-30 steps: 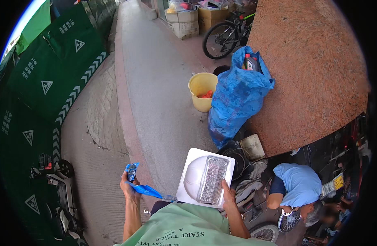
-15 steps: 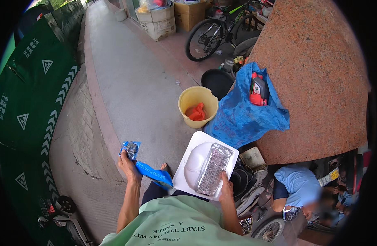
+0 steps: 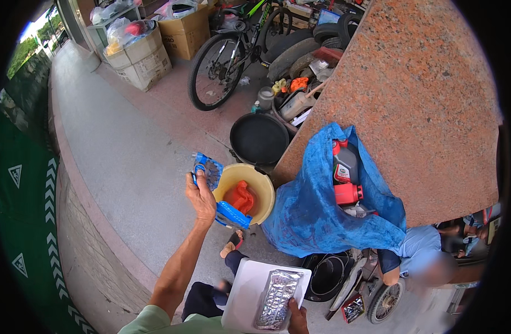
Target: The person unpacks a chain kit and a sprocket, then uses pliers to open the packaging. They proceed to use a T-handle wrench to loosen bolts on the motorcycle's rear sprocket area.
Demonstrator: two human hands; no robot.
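My left hand (image 3: 201, 195) reaches forward, closed on a crumpled blue plastic wrapper (image 3: 212, 171). Part of the wrapper hangs below the fingers as a blue strip (image 3: 233, 214). Both parts appear over the left side of a yellow bucket (image 3: 268, 195), which has an orange-red bag or cloth (image 3: 240, 197) inside. Low in the view, near my body, my right hand (image 3: 297, 318) grips the right edge of a white tray (image 3: 243, 292). A shiny silver foil-like packet (image 3: 280, 295) lies on the tray, with my thumb against it.
Right of the bucket, a large blue bag (image 3: 327, 217) holds red and grey bottles (image 3: 345, 167). A black basin (image 3: 259, 138) sits behind the bucket, beside a stone-topped slab (image 3: 422, 100). Further off are a bicycle (image 3: 217, 72), tyres (image 3: 291, 47) and cardboard boxes (image 3: 183, 33). Another person (image 3: 419, 247) crouches at right.
My left hand has moved forward and right with the blue wrapper, from beside my body to the bucket. The tray now appears lower, and the whole view has shifted.
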